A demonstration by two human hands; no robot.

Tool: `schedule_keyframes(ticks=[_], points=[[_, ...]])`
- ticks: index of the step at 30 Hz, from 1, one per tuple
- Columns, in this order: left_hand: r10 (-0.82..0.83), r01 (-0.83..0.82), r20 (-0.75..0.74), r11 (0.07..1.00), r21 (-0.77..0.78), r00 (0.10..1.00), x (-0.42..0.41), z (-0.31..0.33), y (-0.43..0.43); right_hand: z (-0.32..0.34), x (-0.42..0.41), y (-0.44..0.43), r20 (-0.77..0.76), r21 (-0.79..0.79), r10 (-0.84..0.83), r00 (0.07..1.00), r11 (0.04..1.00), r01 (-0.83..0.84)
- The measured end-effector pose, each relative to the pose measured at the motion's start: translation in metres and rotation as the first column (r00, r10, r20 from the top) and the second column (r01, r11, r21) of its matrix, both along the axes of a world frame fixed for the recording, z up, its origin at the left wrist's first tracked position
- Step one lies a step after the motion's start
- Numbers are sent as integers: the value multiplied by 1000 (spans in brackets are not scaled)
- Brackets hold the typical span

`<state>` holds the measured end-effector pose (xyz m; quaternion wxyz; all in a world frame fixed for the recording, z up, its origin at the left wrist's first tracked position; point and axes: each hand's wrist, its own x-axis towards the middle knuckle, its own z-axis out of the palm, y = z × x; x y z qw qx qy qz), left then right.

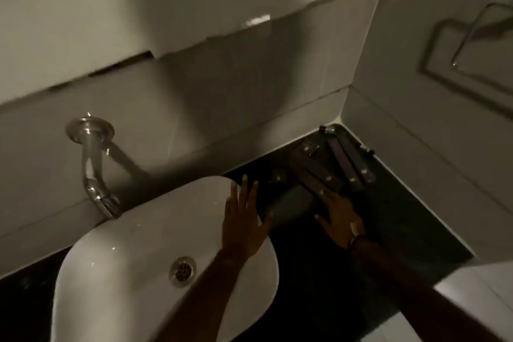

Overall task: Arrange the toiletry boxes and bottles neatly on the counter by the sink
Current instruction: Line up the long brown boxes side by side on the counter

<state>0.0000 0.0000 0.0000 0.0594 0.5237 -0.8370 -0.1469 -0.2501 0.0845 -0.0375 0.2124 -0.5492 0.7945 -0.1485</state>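
Roughly five long, dark brown toiletry boxes (pixel 327 166) lie flat and side by side at the back right corner of the black counter (pixel 410 219), where the two tiled walls meet; the dim light and blur make an exact count uncertain. Each is a slim rectangular carton with a small pale mark near its end. One larger flat dark item (pixel 288 204), greenish and smooth, lies at the near end of the row, between the two hands; its kind cannot be told. The left hand (pixel 244 219) is spread flat, fingers straight, over the right rim of the white oval sink (pixel 125 272), its fingertips at the item's left edge. The right hand (pixel 340 219) rests open on the item's right side and the nearest box end, gripping nothing visibly. One curved chrome tap (pixel 93 164) juts from the wall. No bottles can be made out.
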Motion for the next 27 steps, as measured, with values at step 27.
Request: schedule_keyframes(ticks=[27], points=[[-113,93,-222,991,-96,969,10,-29,-13,-37,121,181,-186,171,-134,973,971,166]])
